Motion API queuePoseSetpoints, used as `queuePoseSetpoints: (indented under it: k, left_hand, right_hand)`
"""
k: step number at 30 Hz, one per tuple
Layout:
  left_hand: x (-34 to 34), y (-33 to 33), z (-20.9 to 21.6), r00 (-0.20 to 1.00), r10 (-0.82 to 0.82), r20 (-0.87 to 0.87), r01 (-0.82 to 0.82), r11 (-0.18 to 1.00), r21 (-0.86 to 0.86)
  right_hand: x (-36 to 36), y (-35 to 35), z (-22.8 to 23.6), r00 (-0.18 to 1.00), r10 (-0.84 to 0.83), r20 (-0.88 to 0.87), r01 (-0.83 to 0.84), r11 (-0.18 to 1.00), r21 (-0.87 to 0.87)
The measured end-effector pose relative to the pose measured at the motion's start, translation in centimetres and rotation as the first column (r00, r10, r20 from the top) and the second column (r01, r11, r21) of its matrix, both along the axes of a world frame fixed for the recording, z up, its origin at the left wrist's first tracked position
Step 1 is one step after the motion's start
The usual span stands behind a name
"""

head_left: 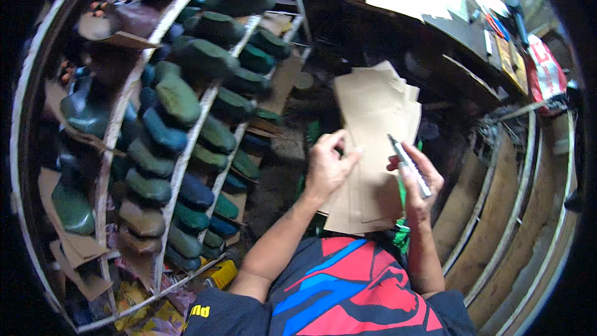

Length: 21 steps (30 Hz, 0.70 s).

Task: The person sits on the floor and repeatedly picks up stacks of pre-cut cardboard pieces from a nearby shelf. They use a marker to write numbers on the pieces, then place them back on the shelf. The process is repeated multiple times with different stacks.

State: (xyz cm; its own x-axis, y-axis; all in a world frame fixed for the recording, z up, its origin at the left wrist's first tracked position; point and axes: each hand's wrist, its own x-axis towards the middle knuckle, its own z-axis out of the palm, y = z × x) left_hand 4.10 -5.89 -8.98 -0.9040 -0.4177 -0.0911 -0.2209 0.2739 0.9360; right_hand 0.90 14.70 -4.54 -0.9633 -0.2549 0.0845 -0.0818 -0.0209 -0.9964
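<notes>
A stack of brown card sheets (378,109) lies in front of me at lap height, its edges fanned unevenly at the far end. My left hand (329,165) is over the stack's left edge, fingers loosely bent and the thumb apart from the index finger. I see nothing in it. My right hand (423,180), at the stack's right side, grips a silver-white pen (411,171). The pen's dark tip points up and away over the top sheet. Bright green material shows under the stack, mostly hidden by it.
At the left, a rack (177,174) holds several rows of dark green and blue shoe lasts. A cluttered workbench (460,37) with papers stands far right, a red and white bag (546,71) at its end. Slatted shelves (504,205) with brown boards are on the right.
</notes>
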Motion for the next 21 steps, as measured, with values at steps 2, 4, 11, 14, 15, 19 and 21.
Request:
queuePoseSetpoints:
  k: [2,4,11,14,15,19,21]
  left_hand:
    - [0.0,0.1,0.0,0.999,0.021,-0.034,-0.019,0.997,0.075]
    - [0.0,0.2,-0.2,0.988,0.081,-0.13,-0.058,0.984,0.169]
    - [-0.2,0.0,-0.6,0.989,0.063,-0.137,-0.036,0.981,0.192]
    - [-0.1,0.1,-0.4,0.989,0.065,-0.132,-0.04,0.983,0.18]
    - [-0.1,0.1,-0.3,0.99,0.061,-0.127,-0.038,0.983,0.18]
    - [0.0,0.1,-0.1,0.99,0.056,-0.13,-0.036,0.987,0.154]
    - [0.0,0.1,-0.1,0.992,0.055,-0.112,-0.037,0.988,0.152]
  right_hand:
    - [0.5,0.1,-0.2,0.999,-0.045,0.002,0.045,0.997,0.058]
    - [1.0,0.1,-0.8,0.996,-0.078,0.043,0.077,0.997,0.026]
    - [2.2,-0.6,-2.9,0.998,-0.051,-0.046,0.053,0.998,0.038]
    - [2.0,-1.0,-3.3,0.992,-0.074,-0.099,0.091,0.979,0.183]
    - [2.0,-1.1,-3.4,0.993,-0.097,-0.068,0.109,0.976,0.191]
    - [1.8,-1.4,-3.4,0.985,-0.098,-0.141,0.132,0.958,0.255]
    - [1.6,-1.4,-3.3,0.982,-0.091,-0.167,0.133,0.957,0.258]
